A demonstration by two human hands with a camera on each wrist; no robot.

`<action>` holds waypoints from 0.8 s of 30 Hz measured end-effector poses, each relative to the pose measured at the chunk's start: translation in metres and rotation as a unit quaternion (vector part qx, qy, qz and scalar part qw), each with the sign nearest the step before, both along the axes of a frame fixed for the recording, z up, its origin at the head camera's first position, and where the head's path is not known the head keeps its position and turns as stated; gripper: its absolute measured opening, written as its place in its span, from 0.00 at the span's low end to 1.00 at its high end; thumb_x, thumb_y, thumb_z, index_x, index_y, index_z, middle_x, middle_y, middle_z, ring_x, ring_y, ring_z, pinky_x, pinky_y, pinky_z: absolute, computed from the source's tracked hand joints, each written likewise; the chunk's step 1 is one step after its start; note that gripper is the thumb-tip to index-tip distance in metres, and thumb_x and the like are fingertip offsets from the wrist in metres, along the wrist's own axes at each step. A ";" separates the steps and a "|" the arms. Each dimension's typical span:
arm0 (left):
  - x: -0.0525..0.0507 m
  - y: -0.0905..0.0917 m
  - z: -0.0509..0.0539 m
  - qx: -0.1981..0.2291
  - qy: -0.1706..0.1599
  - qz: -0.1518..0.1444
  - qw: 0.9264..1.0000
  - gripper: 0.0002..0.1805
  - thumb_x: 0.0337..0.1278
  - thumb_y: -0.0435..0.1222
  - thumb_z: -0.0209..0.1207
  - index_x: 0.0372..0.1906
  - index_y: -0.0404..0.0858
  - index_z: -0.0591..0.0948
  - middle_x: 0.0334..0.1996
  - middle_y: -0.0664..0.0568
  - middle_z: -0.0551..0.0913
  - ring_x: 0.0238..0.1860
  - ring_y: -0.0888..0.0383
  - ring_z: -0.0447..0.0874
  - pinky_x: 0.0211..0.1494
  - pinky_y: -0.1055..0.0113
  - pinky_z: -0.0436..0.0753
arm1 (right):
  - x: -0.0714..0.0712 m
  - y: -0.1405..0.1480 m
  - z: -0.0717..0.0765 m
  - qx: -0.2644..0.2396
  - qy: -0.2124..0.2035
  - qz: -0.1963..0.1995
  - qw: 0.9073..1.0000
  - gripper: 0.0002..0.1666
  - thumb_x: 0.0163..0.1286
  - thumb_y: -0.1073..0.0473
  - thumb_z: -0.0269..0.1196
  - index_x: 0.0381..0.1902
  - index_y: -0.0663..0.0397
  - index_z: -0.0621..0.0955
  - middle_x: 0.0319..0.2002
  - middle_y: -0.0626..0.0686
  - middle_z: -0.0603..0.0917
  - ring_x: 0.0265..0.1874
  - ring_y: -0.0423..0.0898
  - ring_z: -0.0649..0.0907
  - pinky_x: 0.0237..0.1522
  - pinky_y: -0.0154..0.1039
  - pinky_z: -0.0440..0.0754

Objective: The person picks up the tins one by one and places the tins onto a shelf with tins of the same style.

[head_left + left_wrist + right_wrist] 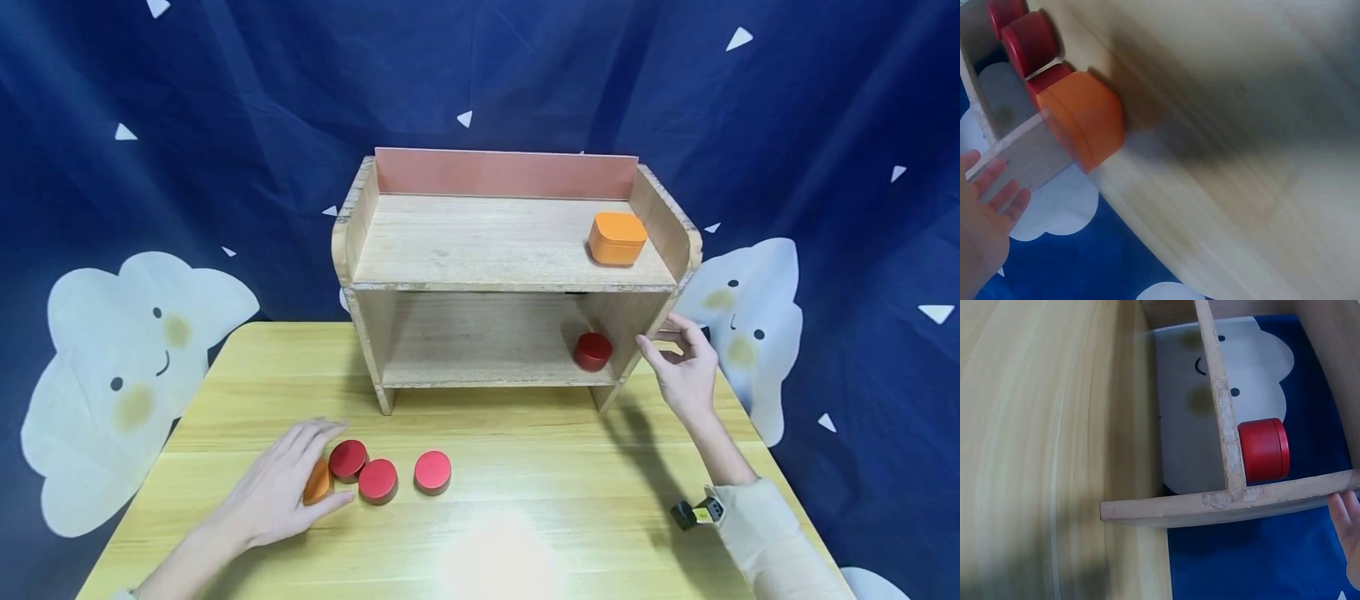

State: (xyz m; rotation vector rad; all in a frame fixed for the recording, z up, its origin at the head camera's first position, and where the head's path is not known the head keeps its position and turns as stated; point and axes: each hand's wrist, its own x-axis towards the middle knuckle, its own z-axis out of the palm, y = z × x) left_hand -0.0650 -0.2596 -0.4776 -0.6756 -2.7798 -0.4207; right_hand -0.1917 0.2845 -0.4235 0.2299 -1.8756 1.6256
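Note:
My left hand [279, 487] is held around an orange container [319, 482], thumb and fingers spread to either side. In the left wrist view a gap shows between the fingers and the orange container [1088, 119]. Beside it on the table stand red round tins [378, 481], one of them close to the fingers. My right hand [688, 371] is at the outer side of a wooden two-tier shelf [487, 285], its fingertips at the right side panel [1285, 490]; whether they press it cannot be told. A red tin [592, 352] sits on the lower tier near that panel.
Another orange container [618, 238] stands on the upper tier at the right. The shelf stands at the back of a pale wooden table [420, 550]. Behind hangs a dark blue curtain [285, 125] with white cloud figures. A small black device [697, 512] is at the right wrist.

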 end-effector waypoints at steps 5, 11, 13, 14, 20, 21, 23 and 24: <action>0.001 -0.010 -0.009 -0.023 0.005 -0.007 1.000 0.49 0.44 0.61 0.77 0.71 0.42 0.75 0.66 0.49 0.79 0.67 0.47 0.76 0.68 0.43 0.78 | 0.000 0.000 0.000 0.002 0.000 -0.002 1.000 0.26 0.59 0.82 0.68 0.57 0.74 0.81 0.42 0.37 0.87 0.37 0.30 0.87 0.34 0.21 0.85; 0.001 -0.027 -0.023 -0.048 0.011 0.002 0.999 0.49 0.46 0.62 0.75 0.70 0.40 0.76 0.65 0.44 0.79 0.66 0.44 0.77 0.68 0.42 0.77 | 0.001 0.001 0.000 0.007 -0.007 -0.004 1.000 0.26 0.60 0.82 0.68 0.58 0.72 0.82 0.43 0.36 0.87 0.38 0.29 0.87 0.34 0.21 0.85; 0.002 -0.032 -0.026 -0.055 0.010 0.004 0.998 0.48 0.48 0.62 0.74 0.70 0.40 0.76 0.65 0.44 0.80 0.66 0.44 0.77 0.68 0.42 0.77 | 0.001 0.001 -0.001 0.003 -0.006 -0.001 1.000 0.26 0.60 0.82 0.68 0.57 0.72 0.82 0.42 0.36 0.87 0.38 0.30 0.87 0.34 0.21 0.85; 0.002 -0.035 -0.028 -0.056 0.011 0.005 0.998 0.48 0.48 0.62 0.74 0.69 0.39 0.77 0.65 0.44 0.80 0.66 0.44 0.77 0.68 0.43 0.77 | 0.001 0.000 -0.001 0.001 -0.005 0.001 1.000 0.26 0.59 0.82 0.68 0.57 0.72 0.82 0.42 0.37 0.87 0.38 0.30 0.87 0.34 0.21 0.85; 0.004 -0.046 -0.038 -0.063 0.024 0.002 0.998 0.48 0.47 0.63 0.74 0.68 0.38 0.78 0.61 0.45 0.82 0.62 0.45 0.79 0.65 0.46 0.77 | -0.001 -0.001 -0.001 -0.008 0.002 0.010 1.000 0.25 0.59 0.83 0.68 0.56 0.72 0.82 0.40 0.38 0.87 0.37 0.32 0.87 0.34 0.22 0.85; 0.004 -0.047 -0.039 -0.064 0.027 0.002 0.998 0.47 0.47 0.63 0.74 0.67 0.38 0.78 0.60 0.45 0.82 0.61 0.45 0.80 0.65 0.46 0.78 | -0.001 -0.001 -0.001 -0.009 0.003 0.009 1.000 0.25 0.59 0.83 0.68 0.56 0.72 0.82 0.40 0.38 0.87 0.37 0.32 0.87 0.33 0.22 0.85; 0.005 -0.048 -0.041 -0.063 0.031 0.001 0.998 0.45 0.48 0.61 0.74 0.67 0.38 0.78 0.58 0.45 0.83 0.59 0.46 0.81 0.63 0.46 0.79 | -0.001 -0.001 -0.001 -0.010 0.003 0.005 1.000 0.25 0.59 0.83 0.67 0.55 0.72 0.82 0.40 0.38 0.87 0.37 0.31 0.87 0.33 0.21 0.85; 0.005 -0.048 -0.042 -0.063 0.034 0.000 0.997 0.44 0.49 0.60 0.74 0.66 0.38 0.79 0.58 0.46 0.83 0.58 0.46 0.82 0.63 0.46 0.79 | -0.001 -0.001 -0.001 -0.008 0.002 0.002 1.000 0.25 0.59 0.83 0.68 0.55 0.71 0.82 0.40 0.38 0.87 0.37 0.31 0.86 0.33 0.21 0.85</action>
